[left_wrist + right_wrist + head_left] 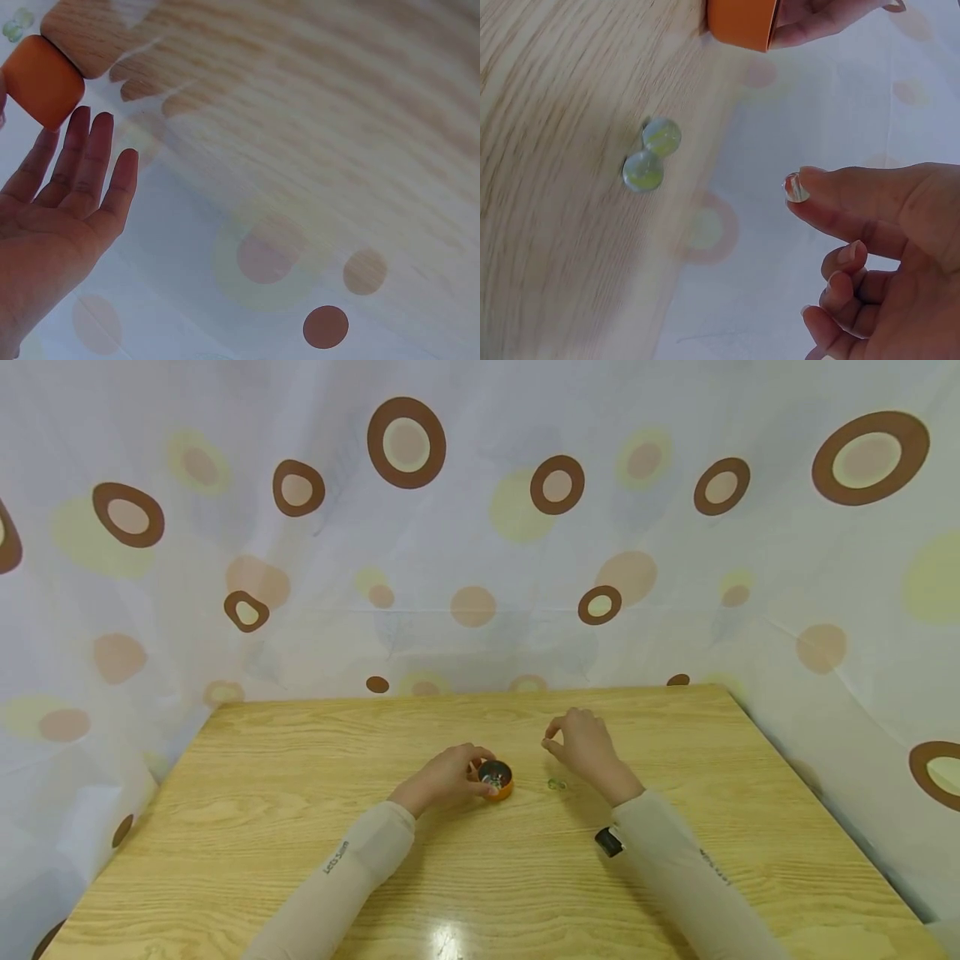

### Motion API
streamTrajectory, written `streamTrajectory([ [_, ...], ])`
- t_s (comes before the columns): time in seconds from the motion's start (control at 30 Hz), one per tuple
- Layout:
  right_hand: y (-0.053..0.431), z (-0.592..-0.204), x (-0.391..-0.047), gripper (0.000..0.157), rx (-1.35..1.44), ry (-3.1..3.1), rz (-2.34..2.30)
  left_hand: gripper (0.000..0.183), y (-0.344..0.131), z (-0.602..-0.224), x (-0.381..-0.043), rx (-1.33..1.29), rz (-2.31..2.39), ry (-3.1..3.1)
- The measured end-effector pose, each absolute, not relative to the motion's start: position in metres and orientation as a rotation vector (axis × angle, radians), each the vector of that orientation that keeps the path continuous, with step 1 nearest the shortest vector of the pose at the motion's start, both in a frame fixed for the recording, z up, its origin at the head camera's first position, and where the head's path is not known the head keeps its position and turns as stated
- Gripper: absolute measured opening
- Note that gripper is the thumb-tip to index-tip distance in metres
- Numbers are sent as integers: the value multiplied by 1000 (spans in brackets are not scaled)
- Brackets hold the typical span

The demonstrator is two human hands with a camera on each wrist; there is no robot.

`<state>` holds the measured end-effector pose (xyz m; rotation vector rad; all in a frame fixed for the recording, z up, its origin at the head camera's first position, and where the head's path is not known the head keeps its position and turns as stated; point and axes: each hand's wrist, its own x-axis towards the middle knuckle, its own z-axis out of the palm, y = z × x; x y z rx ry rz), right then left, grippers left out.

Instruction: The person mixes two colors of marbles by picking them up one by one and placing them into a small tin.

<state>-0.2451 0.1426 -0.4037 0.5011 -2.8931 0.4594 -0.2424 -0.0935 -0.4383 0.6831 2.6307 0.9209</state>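
A small orange bowl (507,791) with a dark inside stands on the wooden table, with several glassy marbles in it. My left hand (446,777) holds it from the left, thumb on the near side and fingertips on the far side. To the right of the bowl, my right hand (591,750) is raised above the table. Between its thumb and forefinger it pinches a clear marble (796,187) with an orange-red streak; the other fingers are curled. Two clear marbles with yellow-green swirls, one nearer marble (643,172) and one other marble (662,136), lie touching on the table below that hand.
The wooden table (300,860) reaches back to a white curtain (450,543) with brown and yellow circles, which also hangs along both sides. A black band-like device (609,842) sits at my right sleeve.
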Motion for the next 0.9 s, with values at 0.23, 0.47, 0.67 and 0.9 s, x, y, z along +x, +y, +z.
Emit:
streamTrajectory([
  [0.23, 133, -403, -242, 12, 536, -2872, 500, 51, -93, -439, -242, 682, 919, 2638],
  [0.47, 123, -404, -239, 12, 570, -2876, 480, 51, -93, -439, -243, 667, 918, 2631],
  [0.67, 119, -406, -238, 13, 630, -2848, 459, 52, -93, -440, -244, 665, 922, 2624],
  [0.9, 113, -407, -234, 11, 674, -2823, 473, 52, -92, -438, -242, 663, 912, 2627],
])
